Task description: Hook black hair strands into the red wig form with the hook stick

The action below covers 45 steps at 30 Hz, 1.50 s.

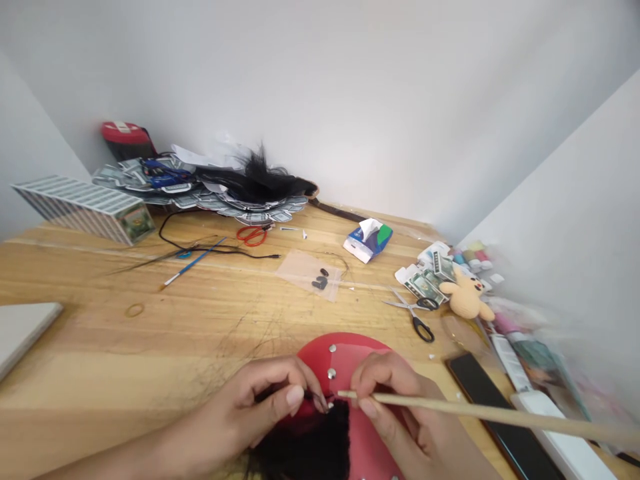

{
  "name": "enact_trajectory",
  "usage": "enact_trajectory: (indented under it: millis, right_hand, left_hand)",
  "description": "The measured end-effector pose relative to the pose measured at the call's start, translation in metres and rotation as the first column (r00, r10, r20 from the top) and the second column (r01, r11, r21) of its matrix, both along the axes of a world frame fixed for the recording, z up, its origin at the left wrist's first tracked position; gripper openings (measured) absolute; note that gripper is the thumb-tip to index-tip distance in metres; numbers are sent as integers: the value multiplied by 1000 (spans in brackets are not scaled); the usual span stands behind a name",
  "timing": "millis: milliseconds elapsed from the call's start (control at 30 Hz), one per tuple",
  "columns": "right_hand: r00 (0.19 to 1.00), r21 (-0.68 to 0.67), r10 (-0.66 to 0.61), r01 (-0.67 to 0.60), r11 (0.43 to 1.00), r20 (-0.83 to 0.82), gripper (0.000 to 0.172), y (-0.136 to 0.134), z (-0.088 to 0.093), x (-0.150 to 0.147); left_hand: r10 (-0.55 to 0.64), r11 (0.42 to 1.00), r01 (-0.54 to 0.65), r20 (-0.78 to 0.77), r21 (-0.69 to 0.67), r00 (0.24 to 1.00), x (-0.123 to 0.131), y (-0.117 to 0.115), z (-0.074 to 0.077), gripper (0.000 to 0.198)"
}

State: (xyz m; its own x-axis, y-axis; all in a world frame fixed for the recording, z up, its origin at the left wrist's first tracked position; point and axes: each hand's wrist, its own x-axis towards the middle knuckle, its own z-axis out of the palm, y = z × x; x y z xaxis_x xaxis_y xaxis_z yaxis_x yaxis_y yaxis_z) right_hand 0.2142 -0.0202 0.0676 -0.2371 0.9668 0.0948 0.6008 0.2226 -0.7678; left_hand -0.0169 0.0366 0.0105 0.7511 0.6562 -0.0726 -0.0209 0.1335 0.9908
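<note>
A pale wooden stick (460, 407) is pinched between the thumb and fingers of my right hand (395, 393). Its narrow end points left toward my other hand, and its long end runs off to the right. My left hand (273, 400) is closed, fingertips together on some thin dark hair. Under both hands sits a rounded red form (345, 343) with silver studs down its middle. A dense patch of black hair (320, 447) lies on it below my left fingers. Whatever is right at the stick's tip is too small to make out.
Black-handled scissors (420, 313), an orange plush toy (467, 297) and a dark phone (493, 400) lie at right. Farther back are a tissue pack (369, 240), red-handled scissors (253, 235), a paintbrush (193, 263) and a long bundle of black hair (250, 183) against the wall.
</note>
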Motion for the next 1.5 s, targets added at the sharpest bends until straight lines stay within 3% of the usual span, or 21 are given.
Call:
enact_trajectory:
  millis: [233,600,1133,1500]
  right_hand:
    - [1000,41,-8,7,999,23,14,0,-1,-1]
    - [990,-24,-64,61,998,-129,14,-1,-8,0]
    - [980,49,-19,30,998,-198,16,1,-12,-6]
    - [975,-30,26,-34,999,-222,15,3,-12,-2]
  left_hand:
    - [-6,999,6,-4,-33,1000,4,3,1,39]
    - [9,996,-7,28,-89,1000,3,5,5,39]
    - [53,986,-35,103,-163,993,-4,13,2,38]
    - [66,993,-56,95,-105,993,-7,15,7,37]
